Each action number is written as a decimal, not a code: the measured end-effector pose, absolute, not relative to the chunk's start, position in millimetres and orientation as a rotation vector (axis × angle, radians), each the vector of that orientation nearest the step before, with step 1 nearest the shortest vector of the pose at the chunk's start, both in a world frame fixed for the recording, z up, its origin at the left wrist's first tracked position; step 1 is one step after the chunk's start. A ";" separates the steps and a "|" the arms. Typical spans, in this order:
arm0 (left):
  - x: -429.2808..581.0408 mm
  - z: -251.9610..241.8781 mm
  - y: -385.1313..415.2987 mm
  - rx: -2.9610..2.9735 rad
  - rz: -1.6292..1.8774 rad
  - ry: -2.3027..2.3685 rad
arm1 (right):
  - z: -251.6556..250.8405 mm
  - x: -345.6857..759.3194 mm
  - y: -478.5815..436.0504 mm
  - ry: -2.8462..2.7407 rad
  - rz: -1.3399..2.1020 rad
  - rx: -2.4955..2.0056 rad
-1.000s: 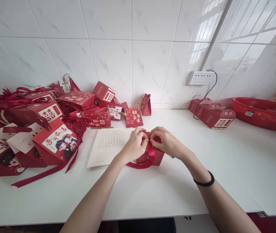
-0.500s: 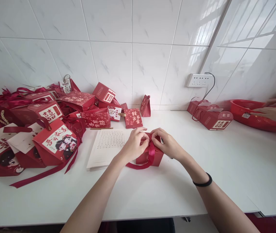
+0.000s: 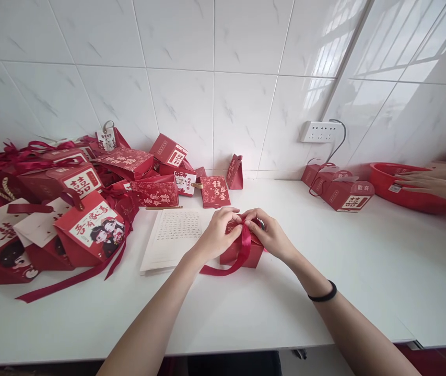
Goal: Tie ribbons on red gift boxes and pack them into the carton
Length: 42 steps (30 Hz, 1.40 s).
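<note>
A red gift box [image 3: 242, 256] stands on the white table in front of me, partly covered by my hands. A dark red ribbon [image 3: 242, 254] runs from its top down the front and trails onto the table at left. My left hand [image 3: 222, 231] pinches the ribbon at the top of the box between thumb and fingers. From the other side my right hand [image 3: 267, 232] pinches the ribbon close by, the fingertips of both hands nearly meeting. The spot where the ribbon crosses is mostly hidden by my fingers.
Left of the box lies an open notebook [image 3: 174, 237] with handwriting. A heap of red gift boxes [image 3: 125, 162] fills the left side. More handled boxes [image 3: 346, 193] stand at right, by a red plastic basket [image 3: 407, 196] with another person's hand [image 3: 434, 184] over it.
My hands stay at the top of the box, with only slight finger movement. The ribbon's loose end has shifted a little left. The other person's hands have moved over the basket.
</note>
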<state>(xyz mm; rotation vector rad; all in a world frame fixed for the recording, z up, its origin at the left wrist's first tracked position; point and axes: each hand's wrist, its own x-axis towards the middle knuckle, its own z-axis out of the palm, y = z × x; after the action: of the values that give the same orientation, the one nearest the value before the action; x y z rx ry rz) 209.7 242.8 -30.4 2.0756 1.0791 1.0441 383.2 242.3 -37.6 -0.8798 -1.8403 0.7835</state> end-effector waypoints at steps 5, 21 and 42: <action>211.7 -30.3 241.7 2.000 1.094 1.079 | -38.9 385.1 245.2 -1.807 0.905 -0.838; 216.7 -22.3 235.3 1.917 1.001 1.139 | -27.8 384.9 239.7 -1.711 1.182 -0.890; 220.0 -22.2 235.0 1.699 1.192 1.035 | -24.6 388.1 233.7 -1.670 1.294 -0.826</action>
<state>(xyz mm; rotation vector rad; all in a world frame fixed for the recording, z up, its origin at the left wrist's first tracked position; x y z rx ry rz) 220.0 235.0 -22.2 1.6991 1.0349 1.1917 388.1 233.7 -24.6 -0.8257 -1.6699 1.2935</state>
